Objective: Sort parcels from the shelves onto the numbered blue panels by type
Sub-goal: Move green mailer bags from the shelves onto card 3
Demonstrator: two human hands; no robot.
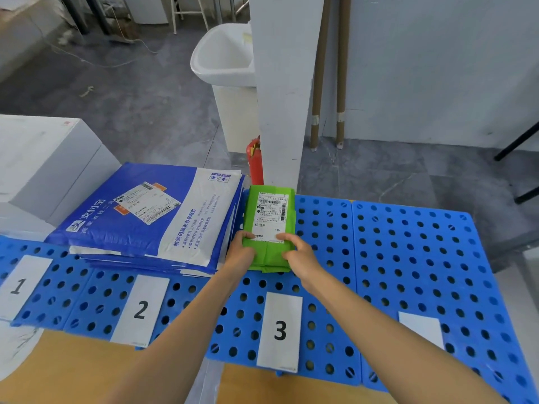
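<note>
We hold the green parcel [269,225] by its near end with both hands. Our left hand [241,252] grips the near left corner, its fingers curled over the top onto the edge of the white shipping label [271,217]. Our right hand [298,253] grips the near right corner the same way, fingertips pressed on the label's near edge. Both hands pinch the parcel between fingers above and the rest of the hand at its sides. The thumbs are hidden, so we cannot tell how they lie.

The parcel stretches away from our hands, label up, over the far left part of panel 3 [320,287]. Its far end reaches just past the panel's far edge, close to the white pillar [284,97]. We cannot tell whether it rests on the panel or is lifted a little.

Just left of the parcel lies a stack of blue and white mailers [151,217], on the far part of panel 2 [87,316] and reaching over panel 1 [46,298]. To the right is a fourth panel [423,258] with a blank white card [421,328]. The "3" card [280,330] lies near us, between our forearms. Behind the pillar stand a red extinguisher [255,164] and a white bin [227,68].
</note>
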